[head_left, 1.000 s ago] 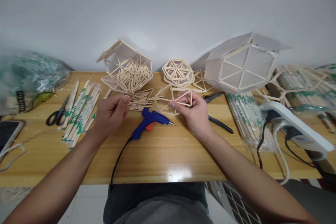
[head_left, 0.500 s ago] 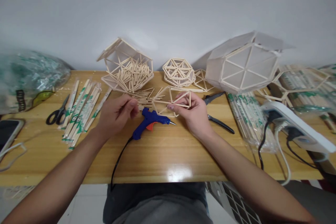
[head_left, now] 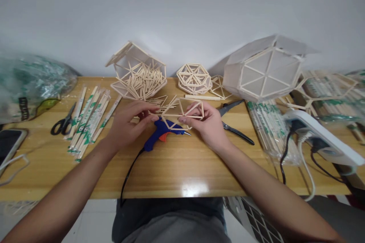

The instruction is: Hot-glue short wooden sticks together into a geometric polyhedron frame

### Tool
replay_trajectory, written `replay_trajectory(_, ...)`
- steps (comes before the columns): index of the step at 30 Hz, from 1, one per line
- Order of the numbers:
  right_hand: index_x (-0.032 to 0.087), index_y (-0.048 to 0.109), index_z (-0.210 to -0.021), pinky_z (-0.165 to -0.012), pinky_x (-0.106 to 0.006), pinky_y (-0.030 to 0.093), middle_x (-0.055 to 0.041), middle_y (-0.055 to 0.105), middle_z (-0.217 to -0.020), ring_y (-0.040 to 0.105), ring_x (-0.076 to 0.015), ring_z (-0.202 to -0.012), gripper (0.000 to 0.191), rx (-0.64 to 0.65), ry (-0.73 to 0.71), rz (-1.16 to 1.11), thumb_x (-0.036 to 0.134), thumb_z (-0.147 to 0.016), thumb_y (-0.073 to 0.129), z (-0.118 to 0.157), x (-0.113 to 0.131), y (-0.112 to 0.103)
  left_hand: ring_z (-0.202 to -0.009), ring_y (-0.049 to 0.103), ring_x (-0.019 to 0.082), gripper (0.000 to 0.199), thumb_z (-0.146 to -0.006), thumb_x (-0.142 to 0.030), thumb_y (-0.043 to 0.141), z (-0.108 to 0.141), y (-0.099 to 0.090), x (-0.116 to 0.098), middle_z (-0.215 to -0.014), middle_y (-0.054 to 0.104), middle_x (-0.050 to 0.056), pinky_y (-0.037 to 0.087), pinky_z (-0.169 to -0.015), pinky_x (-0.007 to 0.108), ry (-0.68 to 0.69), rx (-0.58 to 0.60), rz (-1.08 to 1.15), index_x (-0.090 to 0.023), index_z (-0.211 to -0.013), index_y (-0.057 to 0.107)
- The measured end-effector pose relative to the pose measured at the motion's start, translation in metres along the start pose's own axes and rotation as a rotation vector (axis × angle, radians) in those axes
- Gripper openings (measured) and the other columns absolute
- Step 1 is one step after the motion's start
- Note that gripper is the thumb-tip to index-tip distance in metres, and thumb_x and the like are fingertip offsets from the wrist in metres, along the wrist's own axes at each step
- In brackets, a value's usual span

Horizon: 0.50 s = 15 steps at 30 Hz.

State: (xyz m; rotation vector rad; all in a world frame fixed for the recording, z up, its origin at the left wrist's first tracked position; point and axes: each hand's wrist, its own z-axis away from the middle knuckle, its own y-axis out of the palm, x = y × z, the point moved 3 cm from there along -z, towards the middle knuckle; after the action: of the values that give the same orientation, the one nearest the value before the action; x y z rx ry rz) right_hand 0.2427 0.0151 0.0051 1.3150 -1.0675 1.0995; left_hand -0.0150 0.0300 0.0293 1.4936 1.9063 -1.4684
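Note:
My right hand [head_left: 209, 123] pinches a hexagonal frame of thin wooden sticks [head_left: 183, 115] with triangular spokes, held tilted above the table. My left hand [head_left: 128, 121] is at the frame's left corner, thumb and fingers apart; whether the fingertips touch the corner I cannot tell. Directly below the frame lies a blue glue gun [head_left: 155, 136] with an orange trigger, its nozzle pointing right. Loose short sticks [head_left: 156, 103] lie behind my left hand, partly hidden by it.
A lined stick bowl [head_left: 146, 81] holds many cut sticks. Behind stand a small stick lattice [head_left: 194, 78] and a large covered one [head_left: 265, 70]. Black-handled cutters [head_left: 238, 133], wrapped chopsticks [head_left: 88, 121], scissors [head_left: 63, 122], a phone [head_left: 10, 146] and a power strip [head_left: 325, 136] surround the work area.
My left hand has moved right to the frame, and its fingers have spread. The frame has shifted slightly left and tilted in my right hand.

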Motion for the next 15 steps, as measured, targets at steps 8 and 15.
replay_trajectory(8, 0.024, 0.076, -0.084, -0.069, -0.032, 0.063, 0.0014, 0.081, -0.079, 0.076, -0.0187, -0.071, 0.046, 0.032, -0.004, 0.085, 0.050, -0.066, 0.110, 0.004, 0.002, 0.005, -0.079, 0.075, 0.018, 0.014, -0.100, -0.040, 0.085, 0.006, 0.008, -0.004, -0.091, 0.084, 0.001, 0.058, -0.071, 0.029, -0.069, 0.027, 0.105, -0.026, -0.100, 0.085)
replay_trajectory(15, 0.024, 0.075, -0.083, -0.072, -0.033, 0.065, 0.0006, 0.082, -0.081, 0.077, -0.0193, -0.073, 0.045, 0.027, -0.046, 0.122, 0.051, -0.069, 0.108, 0.004, 0.000, 0.004, -0.075, 0.076, 0.018, 0.019, -0.103, -0.042, 0.080, 0.008, 0.012, -0.006, -0.085, 0.084, 0.001, 0.060, -0.074, 0.030, -0.145, 0.022, 0.053, -0.026, -0.097, 0.086)
